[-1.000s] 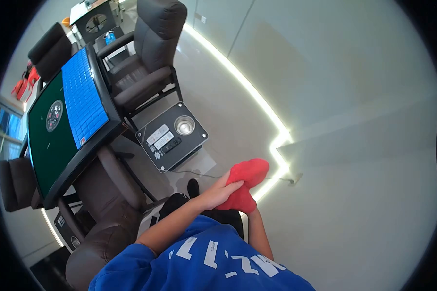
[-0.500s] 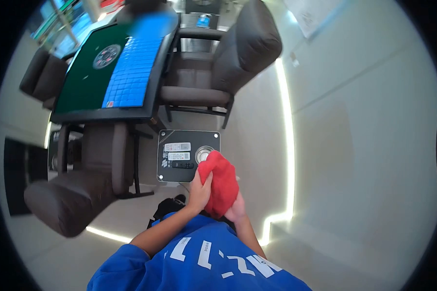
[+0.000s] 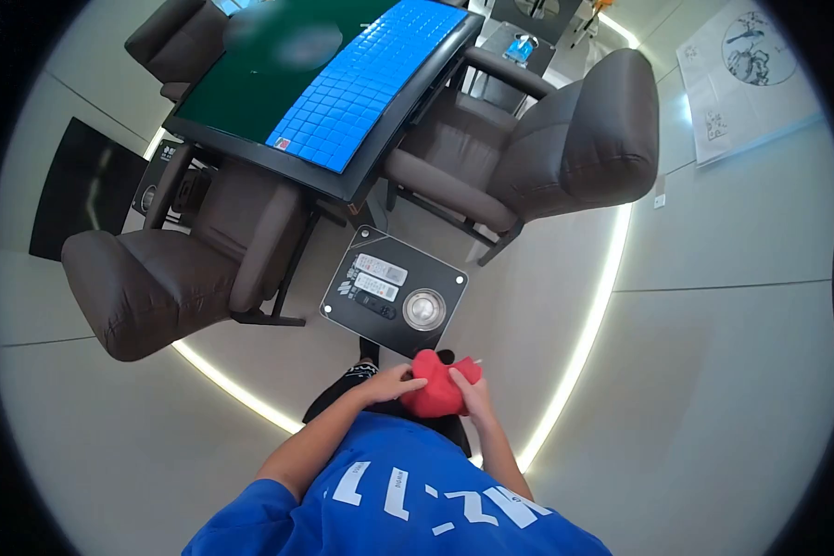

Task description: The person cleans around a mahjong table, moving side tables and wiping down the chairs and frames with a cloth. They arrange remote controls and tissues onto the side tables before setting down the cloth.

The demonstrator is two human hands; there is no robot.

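A red cloth (image 3: pixel 435 397) is bunched up between my two hands, in front of my body. My left hand (image 3: pixel 394 384) grips its left side, thumb lying over the fabric. On the other side, my right hand (image 3: pixel 473 394) pinches the cloth near its upper right corner. Just beyond the cloth stands a small black side table (image 3: pixel 403 259). On it lie two white remote controls (image 3: pixel 381 270) and a black remote control (image 3: pixel 375 305), beside a round metal bowl or ashtray (image 3: pixel 424 309).
A mahjong table (image 3: pixel 241 111) with a green top carries rows of blue tiles (image 3: pixel 361 83). Brown armchairs stand to its right (image 3: pixel 565 139) and near side (image 3: pixel 176 269). A light strip (image 3: pixel 593 315) runs along the floor by the right wall.
The red cloth has come down and closer to my body, away from the side table, and is more gathered. My view has turned, so the furniture appears shifted and tilted.
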